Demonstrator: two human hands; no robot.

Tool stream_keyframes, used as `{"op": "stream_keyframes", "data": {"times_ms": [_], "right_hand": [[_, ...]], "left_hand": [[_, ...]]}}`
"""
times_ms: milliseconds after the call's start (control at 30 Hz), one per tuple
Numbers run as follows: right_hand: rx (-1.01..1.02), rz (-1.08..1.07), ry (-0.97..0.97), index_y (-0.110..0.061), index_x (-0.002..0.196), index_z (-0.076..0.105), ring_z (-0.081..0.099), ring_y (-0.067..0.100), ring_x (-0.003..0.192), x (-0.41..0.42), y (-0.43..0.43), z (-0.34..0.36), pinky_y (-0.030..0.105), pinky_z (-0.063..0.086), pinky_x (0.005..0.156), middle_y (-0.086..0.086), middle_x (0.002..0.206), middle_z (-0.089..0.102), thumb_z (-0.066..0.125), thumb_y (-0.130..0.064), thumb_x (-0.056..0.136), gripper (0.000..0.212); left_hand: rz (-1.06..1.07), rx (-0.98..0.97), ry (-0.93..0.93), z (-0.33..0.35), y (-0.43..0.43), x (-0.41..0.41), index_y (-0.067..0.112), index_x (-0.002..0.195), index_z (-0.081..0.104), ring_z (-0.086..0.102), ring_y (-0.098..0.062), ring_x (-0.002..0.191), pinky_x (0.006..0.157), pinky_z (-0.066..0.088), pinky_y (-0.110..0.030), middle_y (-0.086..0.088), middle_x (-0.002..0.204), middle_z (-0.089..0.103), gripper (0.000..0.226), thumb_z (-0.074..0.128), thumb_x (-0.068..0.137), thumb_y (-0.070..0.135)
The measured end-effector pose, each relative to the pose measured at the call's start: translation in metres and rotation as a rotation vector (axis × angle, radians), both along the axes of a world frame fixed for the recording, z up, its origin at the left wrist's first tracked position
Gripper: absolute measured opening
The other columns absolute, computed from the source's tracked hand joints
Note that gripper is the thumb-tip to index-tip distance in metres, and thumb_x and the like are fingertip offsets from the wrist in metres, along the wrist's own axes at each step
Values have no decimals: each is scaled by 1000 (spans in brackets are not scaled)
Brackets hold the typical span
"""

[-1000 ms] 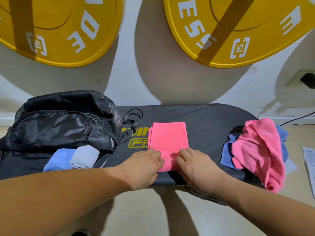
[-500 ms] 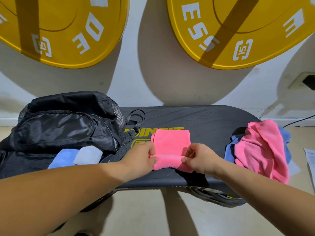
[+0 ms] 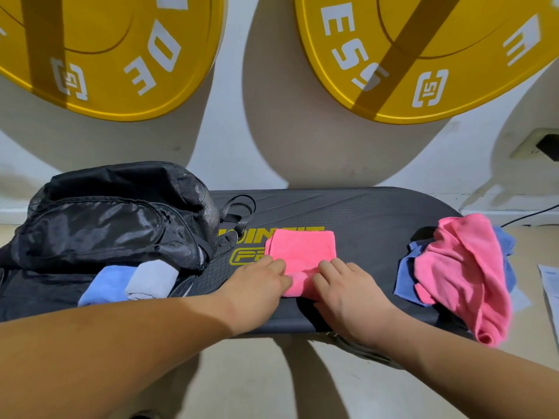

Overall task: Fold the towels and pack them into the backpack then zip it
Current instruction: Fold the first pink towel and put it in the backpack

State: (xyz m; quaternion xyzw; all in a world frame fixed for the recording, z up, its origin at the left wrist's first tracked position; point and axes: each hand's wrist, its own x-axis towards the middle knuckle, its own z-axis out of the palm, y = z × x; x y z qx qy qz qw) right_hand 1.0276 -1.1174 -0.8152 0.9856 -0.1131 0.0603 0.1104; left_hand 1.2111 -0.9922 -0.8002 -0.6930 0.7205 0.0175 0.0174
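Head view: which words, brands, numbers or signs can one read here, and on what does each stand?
"DE": white, on the left yellow disc.
"ESS": white, on the right yellow disc; rest cut off.
Square logo on both discs: digits unclear.
"OINFIT": yellow, on the black board; start hidden by the backpack.
"PR": outlined, below it; rest under the pink towel.
Print on the paper sheet: too small.

A gym: past the left hand [image 3: 257,288] and right hand [image 3: 351,291], two yellow weight plates [image 3: 106,55] stand against the wall [image 3: 230,131]; a black exercise board [image 3: 378,219] lies beneath both hands.
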Motion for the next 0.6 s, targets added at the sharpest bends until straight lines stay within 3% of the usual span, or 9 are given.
{"op": "stream_keyframes", "data": {"times_ms": [67, 167, 233, 300, 367, 433, 500, 600], "right_hand": [[67, -64, 25, -17, 86, 60, 52, 27, 69, -2, -10, -3, 38, 41, 55, 4, 83, 55, 73, -24, 67, 24], [361, -158, 53, -23, 100, 58, 60, 26, 85, -4, -19, 8, 36, 47, 65, -2, 94, 62, 63, -33, 79, 23], [668, -280, 45, -26, 106, 57, 62, 22, 92, 0, -22, 24, 33, 48, 72, -12, 100, 64, 62, -35, 83, 25], [937, -425, 64, -23, 99, 58, 61, 17, 86, 7, -25, 35, 26, 45, 69, -14, 93, 62, 70, -33, 83, 23], [1079, -534, 90, -20, 89, 63, 59, 13, 77, 10, -26, 38, 24, 48, 67, -8, 86, 64, 76, -31, 79, 20], [1143, -613, 98, -18, 86, 68, 61, 13, 74, 12, -26, 35, 24, 50, 68, -4, 84, 67, 75, -27, 79, 13], [1206, -679, 59, -18, 82, 68, 58, 10, 62, 13, -26, 31, 18, 46, 55, -4, 75, 65, 71, -22, 84, 5], [1250, -749, -94, -19, 86, 64, 56, 9, 61, 13, -27, 25, 19, 43, 53, -5, 76, 64, 71, -24, 87, 9]], "left_hand": [[91, 23, 127, -1, 0, 3, 21, 123, 60, 48, -27, 111, 87, 49, -42, -4, 114, 55, 30, 46, 97, 19], [232, 63, 388, -6, -3, 13, 20, 129, 62, 54, -27, 117, 101, 44, -35, -5, 122, 63, 36, 51, 96, 21], [349, 108, 580, -6, -2, 19, 23, 120, 66, 60, -23, 110, 96, 47, -30, -1, 117, 69, 29, 53, 94, 23], [429, 164, 732, -5, -1, 22, 27, 102, 67, 61, -14, 90, 82, 48, -26, 5, 98, 67, 15, 56, 95, 20], [456, 143, 779, -7, 0, 22, 28, 90, 63, 54, -8, 74, 71, 45, -25, 11, 83, 60, 11, 60, 95, 18], [457, 84, 729, -9, 0, 20, 26, 88, 60, 53, -14, 75, 71, 45, -28, 11, 81, 55, 9, 61, 94, 20], [380, -14, 548, -5, 1, 18, 24, 95, 59, 54, -21, 90, 82, 48, -35, 5, 93, 55, 3, 59, 93, 21], [5, -156, 189, 4, 0, 15, 24, 102, 63, 54, -24, 94, 79, 50, -38, 2, 103, 58, 19, 62, 86, 13]]}}
